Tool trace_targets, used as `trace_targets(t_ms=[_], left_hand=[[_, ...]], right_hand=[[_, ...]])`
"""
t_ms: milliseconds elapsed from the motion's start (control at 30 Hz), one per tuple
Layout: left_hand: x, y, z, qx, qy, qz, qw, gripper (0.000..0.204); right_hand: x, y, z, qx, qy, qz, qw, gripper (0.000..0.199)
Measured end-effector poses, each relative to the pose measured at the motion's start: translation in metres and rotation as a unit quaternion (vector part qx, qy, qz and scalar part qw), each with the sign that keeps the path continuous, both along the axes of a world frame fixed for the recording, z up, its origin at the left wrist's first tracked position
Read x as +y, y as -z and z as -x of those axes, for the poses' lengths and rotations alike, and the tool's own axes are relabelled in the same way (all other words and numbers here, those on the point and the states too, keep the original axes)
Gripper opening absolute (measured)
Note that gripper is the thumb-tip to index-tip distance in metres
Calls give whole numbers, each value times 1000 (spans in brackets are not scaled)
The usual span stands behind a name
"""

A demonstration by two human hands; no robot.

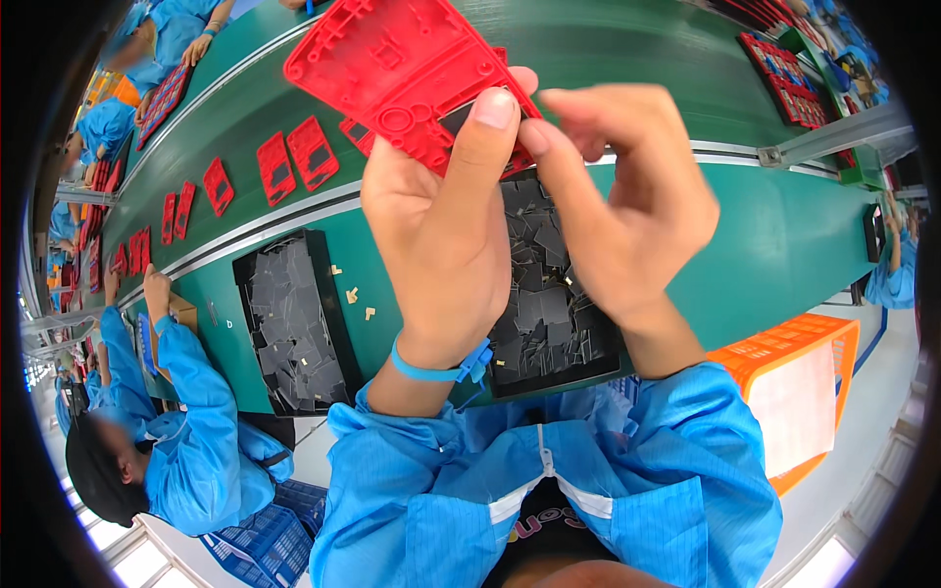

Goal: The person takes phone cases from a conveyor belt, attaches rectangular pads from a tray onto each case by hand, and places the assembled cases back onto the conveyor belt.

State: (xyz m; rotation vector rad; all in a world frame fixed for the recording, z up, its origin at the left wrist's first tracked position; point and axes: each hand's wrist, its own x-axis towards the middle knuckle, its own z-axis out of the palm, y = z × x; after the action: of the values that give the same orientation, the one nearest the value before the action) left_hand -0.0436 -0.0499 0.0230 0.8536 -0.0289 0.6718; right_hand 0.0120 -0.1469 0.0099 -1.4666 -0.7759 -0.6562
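Note:
My left hand (441,211) is closed round a red plastic housing (377,59), whose moulded inner side with ribs and round bosses faces up. The left thumb presses on a dark patch near the housing's lower right edge. Beside that edge is my right hand (637,186), with its thumb tip at the housing and its bent index finger apart from the thumb. Nothing shows between those fingers. Under my hands stands a black tray (559,377) filled with thin dark grey pieces (539,304), partly hidden by my left wrist.
A second black tray (323,294) of grey pieces stands left, with small tan bits (353,294) beside it. Red housings (312,152) line the green belt (627,49) beyond a metal rail. An orange crate (784,343) stands right. A co-worker (196,421) sits left.

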Motion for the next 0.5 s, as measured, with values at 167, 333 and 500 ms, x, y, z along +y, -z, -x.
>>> trace_targets(t_ms=[167,333,500], left_hand=[[-13,-2,2,-9,47,22,999,25],[-3,3,3,-16,44,-75,996,29],[-7,2,5,1,-7,-101,995,27]], right_hand=[[-11,-10,-5,143,-228,-8,963,6],[-23,-15,-13,50,-202,19,978,6],[-34,-16,-15,-2,-213,69,975,4]])
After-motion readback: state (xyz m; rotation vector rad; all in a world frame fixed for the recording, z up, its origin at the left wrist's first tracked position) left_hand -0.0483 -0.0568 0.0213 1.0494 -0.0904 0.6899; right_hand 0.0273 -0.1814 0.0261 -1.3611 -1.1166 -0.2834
